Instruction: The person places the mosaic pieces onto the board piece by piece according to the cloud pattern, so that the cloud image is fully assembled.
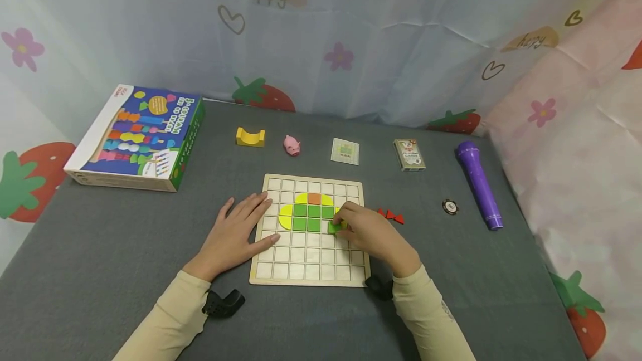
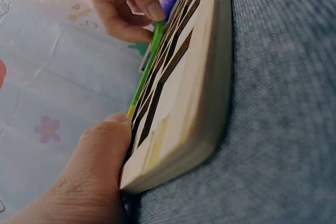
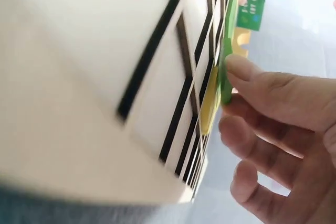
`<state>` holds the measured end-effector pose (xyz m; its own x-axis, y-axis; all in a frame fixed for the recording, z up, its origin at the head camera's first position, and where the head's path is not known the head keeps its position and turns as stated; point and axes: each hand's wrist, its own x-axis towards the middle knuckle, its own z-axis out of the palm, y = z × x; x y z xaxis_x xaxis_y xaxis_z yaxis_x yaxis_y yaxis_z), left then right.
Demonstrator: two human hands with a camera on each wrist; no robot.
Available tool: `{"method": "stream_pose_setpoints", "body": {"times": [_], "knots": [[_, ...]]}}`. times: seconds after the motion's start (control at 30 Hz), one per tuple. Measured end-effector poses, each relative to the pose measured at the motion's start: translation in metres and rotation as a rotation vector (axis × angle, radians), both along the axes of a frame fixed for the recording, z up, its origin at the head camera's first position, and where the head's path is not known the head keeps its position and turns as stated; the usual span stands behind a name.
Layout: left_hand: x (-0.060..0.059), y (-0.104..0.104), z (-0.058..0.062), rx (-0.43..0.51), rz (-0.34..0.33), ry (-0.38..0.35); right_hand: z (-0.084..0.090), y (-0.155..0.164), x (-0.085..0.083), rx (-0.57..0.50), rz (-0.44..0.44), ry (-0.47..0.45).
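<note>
Right hand (image 1: 368, 230) pinching green tile (image 1: 334, 227) in curled fingers — lowering it square over its cell; left hand (image 1: 236, 234) lying flat, fingers straight, steadying grid board (image 1: 311, 272).

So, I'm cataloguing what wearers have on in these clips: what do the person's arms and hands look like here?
Both arms wear long cream sleeves ending at the wrists. A black device sits under each wrist. The left hand and right hand are bare: no gloves, rings or watch visible.
</note>
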<state>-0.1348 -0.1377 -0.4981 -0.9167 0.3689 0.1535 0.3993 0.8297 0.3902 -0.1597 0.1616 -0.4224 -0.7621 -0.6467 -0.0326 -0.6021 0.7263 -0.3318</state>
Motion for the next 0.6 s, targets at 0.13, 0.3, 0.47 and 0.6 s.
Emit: {"method": "stream_pose_setpoints", "body": {"times": [0.13, 0.3, 0.47, 0.6], "knots": [[0.001, 0.000, -0.001, 0.000, 0.002, 0.006, -0.001, -0.005, -0.002, 0.000, -0.001, -0.006], [0.000, 0.000, -0.001, 0.005, 0.000, 0.007, -0.002, -0.010, -0.003, 0.016, -0.004, -0.016], [0.000, -0.001, 0.000, -0.001, -0.004, -0.005, -0.004, -0.014, -0.004, 0.041, -0.003, -0.013], [0.000, -0.001, 0.002, -0.005, -0.005, -0.011, -0.004, -0.015, -0.004, 0.049, 0.001, -0.005]]}}
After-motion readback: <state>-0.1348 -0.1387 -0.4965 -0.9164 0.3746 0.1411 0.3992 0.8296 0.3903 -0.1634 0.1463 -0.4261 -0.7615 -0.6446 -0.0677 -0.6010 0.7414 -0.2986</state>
